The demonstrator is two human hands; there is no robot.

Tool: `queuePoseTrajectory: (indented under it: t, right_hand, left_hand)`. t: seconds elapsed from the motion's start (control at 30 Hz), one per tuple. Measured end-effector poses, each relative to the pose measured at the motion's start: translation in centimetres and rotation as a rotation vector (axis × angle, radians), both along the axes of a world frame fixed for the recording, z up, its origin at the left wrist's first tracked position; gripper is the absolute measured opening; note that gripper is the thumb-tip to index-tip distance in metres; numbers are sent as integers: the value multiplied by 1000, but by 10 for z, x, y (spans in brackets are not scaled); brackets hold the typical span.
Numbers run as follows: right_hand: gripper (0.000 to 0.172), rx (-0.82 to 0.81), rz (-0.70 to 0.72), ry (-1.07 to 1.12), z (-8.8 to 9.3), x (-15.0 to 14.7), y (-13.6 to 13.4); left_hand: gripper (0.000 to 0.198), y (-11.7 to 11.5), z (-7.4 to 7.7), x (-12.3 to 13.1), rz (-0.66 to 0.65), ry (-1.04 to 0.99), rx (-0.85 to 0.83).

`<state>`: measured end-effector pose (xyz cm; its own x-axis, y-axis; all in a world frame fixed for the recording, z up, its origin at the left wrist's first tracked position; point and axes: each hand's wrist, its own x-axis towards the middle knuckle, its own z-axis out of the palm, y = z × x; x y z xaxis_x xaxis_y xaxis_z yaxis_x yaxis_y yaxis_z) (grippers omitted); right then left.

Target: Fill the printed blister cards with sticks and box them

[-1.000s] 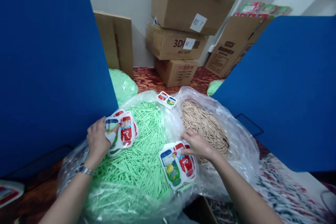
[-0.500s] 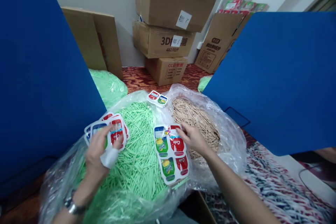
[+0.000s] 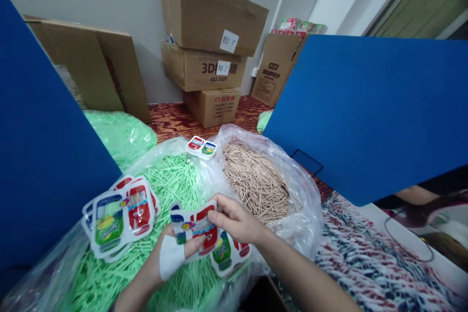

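My left hand [image 3: 164, 256], with a white wrap at the base of the thumb, pinches the lower part of a soda-printed plastic pouch [image 3: 188, 226]. My right hand [image 3: 232, 217] grips the same pouch at its right edge, thumb in front. The pouch is bent, its left side curling up. Behind and below it lies another Sprite and Cola printed pouch [image 3: 222, 256], partly hidden. Green sticks [image 3: 171, 175] fill a clear plastic bag under my hands. A stack of similar pouches [image 3: 109, 224] lies on the bag's left side; brown sticks show inside the top one's window.
Brown sticks [image 3: 256, 180] fill a second clear bag at the right. One more pouch [image 3: 201, 147] lies between the bags at the back. Blue panels [image 3: 365, 107] stand on both sides. Stacked cartons [image 3: 215, 19] are against the wall. Another person's arm [image 3: 417, 195] shows at far right.
My left hand has moved right from the stack to the middle, and my right hand has come lower. Both now hold one pouch between them. The view has shifted to the right.
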<state>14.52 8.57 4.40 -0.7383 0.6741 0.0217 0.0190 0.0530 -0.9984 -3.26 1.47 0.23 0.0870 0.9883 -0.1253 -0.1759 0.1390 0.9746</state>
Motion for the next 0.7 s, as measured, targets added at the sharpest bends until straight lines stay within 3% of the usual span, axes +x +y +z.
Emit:
queuePoseTrajectory:
  t: [0.07, 0.27, 0.37, 0.5, 0.57, 0.6, 0.63, 0.7]
  right_hand:
    - [29, 126, -71, -80, 0, 1, 4]
    - [21, 598, -266, -129, 2, -3, 1]
    - [21, 680, -165, -149, 2, 1, 2]
    - [31, 534, 68, -176, -1, 16, 40]
    - [38, 547, -165, -420, -3, 25, 77]
    - [39, 600, -292, -665, -4, 28, 97]
    - [38, 651, -346, -966, -5, 31, 116]
    - [35, 635, -362, -1166, -9, 31, 148]
  left_hand:
    - [34, 2, 5, 2, 7, 59, -5]
    - [21, 5, 1, 13, 139, 184, 6]
    - [20, 7, -7, 12, 138, 208, -2]
    - [19, 9, -9, 14, 118, 134, -52]
    - [20, 8, -4, 17, 160, 106, -72]
    - [21, 7, -1, 18, 181, 93, -76]
    - [21, 6, 3, 19, 202, 83, -79]
    - [22, 5, 8, 19, 194, 75, -90]
